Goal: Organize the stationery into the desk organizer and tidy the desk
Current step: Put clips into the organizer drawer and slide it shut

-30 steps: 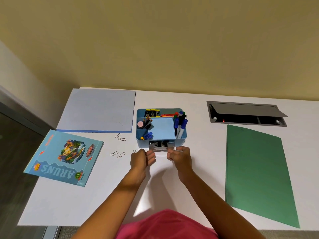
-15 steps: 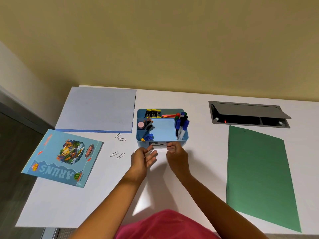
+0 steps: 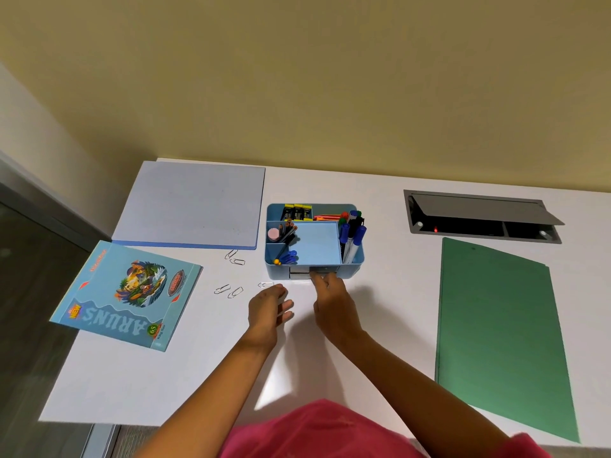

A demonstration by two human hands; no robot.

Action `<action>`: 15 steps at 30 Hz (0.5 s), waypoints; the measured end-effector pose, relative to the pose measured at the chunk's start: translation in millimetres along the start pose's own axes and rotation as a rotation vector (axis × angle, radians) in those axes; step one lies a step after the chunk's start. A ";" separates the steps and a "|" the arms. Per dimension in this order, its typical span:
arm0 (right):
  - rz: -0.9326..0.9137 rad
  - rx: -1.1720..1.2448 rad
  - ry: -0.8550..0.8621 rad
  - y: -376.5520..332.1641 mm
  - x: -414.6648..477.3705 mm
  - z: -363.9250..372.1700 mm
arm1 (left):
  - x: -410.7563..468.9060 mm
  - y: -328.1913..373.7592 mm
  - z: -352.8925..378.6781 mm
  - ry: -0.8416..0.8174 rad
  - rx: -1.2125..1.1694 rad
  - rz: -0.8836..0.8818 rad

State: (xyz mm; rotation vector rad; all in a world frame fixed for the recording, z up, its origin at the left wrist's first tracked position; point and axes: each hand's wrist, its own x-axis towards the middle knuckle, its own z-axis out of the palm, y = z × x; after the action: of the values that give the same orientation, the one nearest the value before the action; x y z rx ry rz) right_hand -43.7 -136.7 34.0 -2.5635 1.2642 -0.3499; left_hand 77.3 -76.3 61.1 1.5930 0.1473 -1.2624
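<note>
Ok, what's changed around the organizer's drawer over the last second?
The drawer has slid back into the blue desk organizer. The left hand let go and drew back; the right hand is still at the drawer front. Paper clips, notebook and green folder stayed put.

The organizer (image 3: 358,263) sits mid-desk (image 3: 198,375). From it, a pad (image 3: 191,204) lies at ten o'clock and a book (image 3: 129,294) at eight, overhanging the desk's edge. Clips (image 3: 228,290) are scattered at nine. A hatch (image 3: 479,214) is at two, a folder (image 3: 499,332) at four. The left hand (image 3: 269,309) and right hand (image 3: 332,300) are at six, the right touching its front.
</note>
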 end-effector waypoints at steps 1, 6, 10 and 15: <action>-0.011 -0.006 0.009 0.9 0.0 0.7 | -1.1 -0.3 0.8 0.010 0.005 0.021; -0.011 0.031 0.002 -5.4 -7.1 -0.5 | 1.2 -5.2 2.3 0.096 0.050 0.077; 0.048 0.119 -0.051 -6.8 -23.0 2.3 | -0.2 -8.4 1.5 0.085 0.078 0.085; 0.010 0.147 -0.090 -5.3 -42.9 -0.6 | -5.1 -15.3 1.9 0.077 0.148 0.085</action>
State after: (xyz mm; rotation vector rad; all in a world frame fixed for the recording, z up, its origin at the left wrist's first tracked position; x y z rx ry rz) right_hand -65.3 -99.4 32.1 -2.4202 1.1743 -0.3094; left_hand 64.1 -68.5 55.6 1.7570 0.0346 -1.1691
